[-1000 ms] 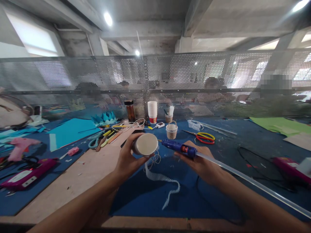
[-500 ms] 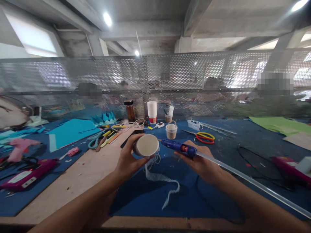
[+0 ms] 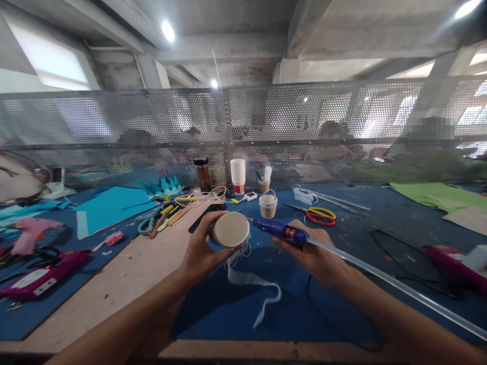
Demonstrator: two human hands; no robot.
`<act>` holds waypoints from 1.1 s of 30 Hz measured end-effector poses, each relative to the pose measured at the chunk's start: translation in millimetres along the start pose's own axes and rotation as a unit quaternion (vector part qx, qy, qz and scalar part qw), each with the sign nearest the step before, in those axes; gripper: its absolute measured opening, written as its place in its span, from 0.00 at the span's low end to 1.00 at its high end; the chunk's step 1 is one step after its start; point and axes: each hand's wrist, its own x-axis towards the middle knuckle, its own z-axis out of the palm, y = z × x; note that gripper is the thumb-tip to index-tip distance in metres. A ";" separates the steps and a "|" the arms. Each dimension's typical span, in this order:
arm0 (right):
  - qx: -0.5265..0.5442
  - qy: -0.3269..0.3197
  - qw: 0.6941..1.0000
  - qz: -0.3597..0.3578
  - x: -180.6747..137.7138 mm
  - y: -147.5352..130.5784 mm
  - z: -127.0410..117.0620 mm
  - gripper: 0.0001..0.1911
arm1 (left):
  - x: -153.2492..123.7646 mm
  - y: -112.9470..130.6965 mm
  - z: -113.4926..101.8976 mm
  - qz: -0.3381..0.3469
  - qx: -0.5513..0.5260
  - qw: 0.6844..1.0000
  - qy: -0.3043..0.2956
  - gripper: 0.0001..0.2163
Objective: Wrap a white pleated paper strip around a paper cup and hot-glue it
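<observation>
My left hand [image 3: 205, 241] is wrapped round a paper cup [image 3: 230, 230], tilted so its pale open mouth faces me. A pleated white strip [image 3: 251, 279] hangs from the cup's right side and trails over the blue mat; loose thread is bunched where it meets the cup. In my right hand [image 3: 308, 251] is a blue hot glue gun [image 3: 279, 229], its nozzle pointing left, close to the cup's rim. Whether the nozzle touches the cup I cannot tell. A long clear glue stick [image 3: 384, 276] sticks out from the gun's back end toward the lower right.
Beyond my hands stand a small handled basket [image 3: 268, 205], a paper cup stack [image 3: 238, 175] and a brown jar [image 3: 203, 175]. Red-and-yellow scissors [image 3: 319, 215] lie right of them. A pink glue gun [image 3: 32, 233] and blue paper [image 3: 114, 205] are at left; a perforated metal screen [image 3: 266, 121] closes the back.
The cup has turned slightly in my left hand and shifted a touch to the right. My right hand and the glue gun look nearly still.
</observation>
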 end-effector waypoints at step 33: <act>-0.013 -0.003 1.000 -0.006 0.2 -2.1 -1.7 0.17 | 0.2 3.1 0.7 0.018 -0.029 0.998 -0.049 0.33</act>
